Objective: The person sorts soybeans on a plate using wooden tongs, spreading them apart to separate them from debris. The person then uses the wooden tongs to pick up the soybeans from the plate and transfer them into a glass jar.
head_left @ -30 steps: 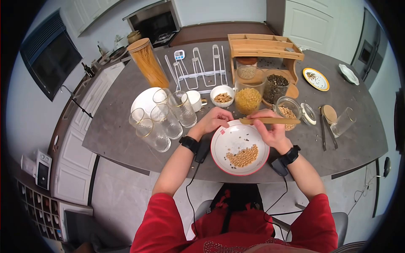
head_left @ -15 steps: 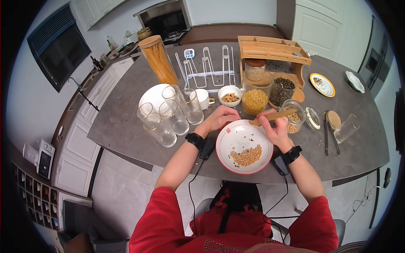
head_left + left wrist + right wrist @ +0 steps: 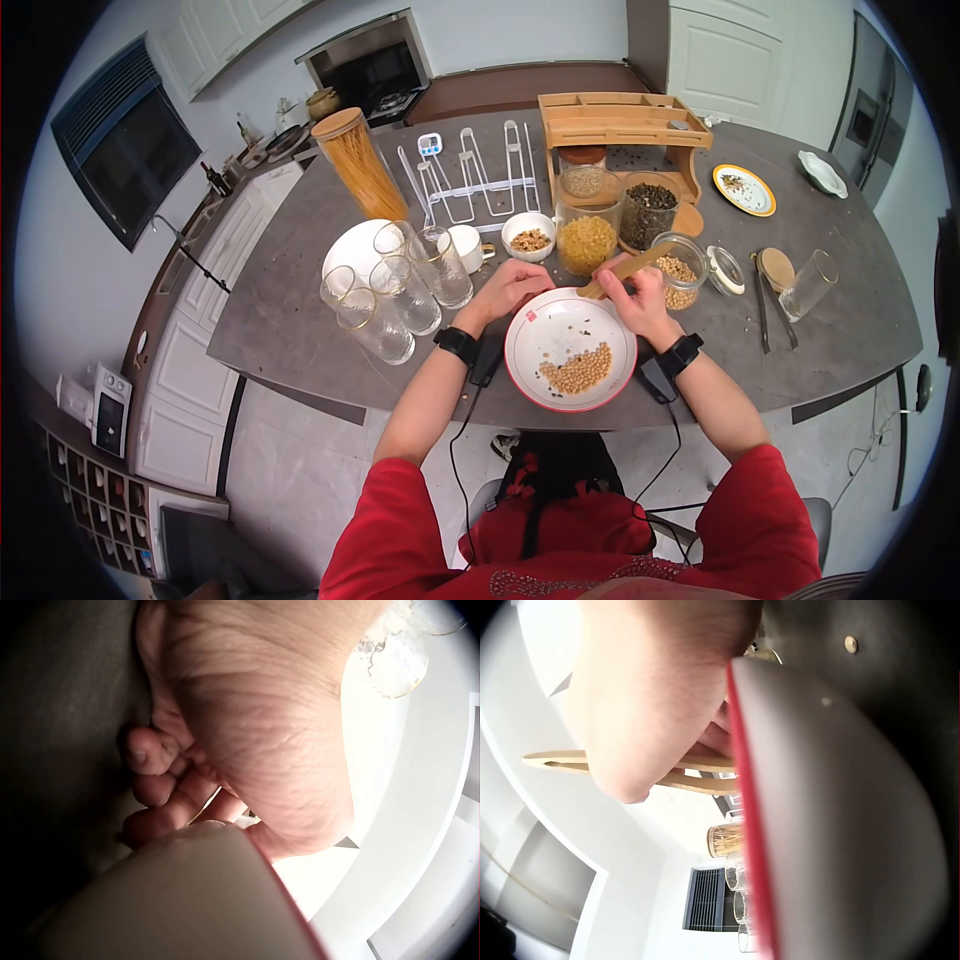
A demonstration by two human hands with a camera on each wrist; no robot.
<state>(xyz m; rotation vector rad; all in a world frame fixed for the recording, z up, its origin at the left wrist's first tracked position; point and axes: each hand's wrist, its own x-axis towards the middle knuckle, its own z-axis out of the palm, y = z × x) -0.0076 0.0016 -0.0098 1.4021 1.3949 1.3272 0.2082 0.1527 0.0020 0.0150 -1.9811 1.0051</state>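
Beside round bowl (image 3: 550, 330), right fingers (image 3: 613, 285) pinching wooden tongs (image 3: 640, 262), left fingers (image 3: 530, 273) curled, hold unclear

Bowl (image 3: 560, 326) was white with red rim. Beans (image 3: 585, 371) were pale tan; pasta (image 3: 588, 242) was yellow. Bamboo tongs (image 3: 625, 272) were honey-brown. Tabletop (image 3: 270, 290) was grey. Small plate (image 3: 752, 199) was white, ringed orange-yellow. Shirt (image 3: 390, 520) was red (dotted pattern, greyish, ran across front). Drinking glasses (image 3: 405, 297) had gold rims.

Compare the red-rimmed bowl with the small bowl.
The red-rimmed bowl is much wider than the small bowl. The red-rimmed bowl has a coloured edge; the small bowl looks plain white. The red-rimmed bowl holds pale beans, the small bowl brown bits. Both are open-topped and white inside.
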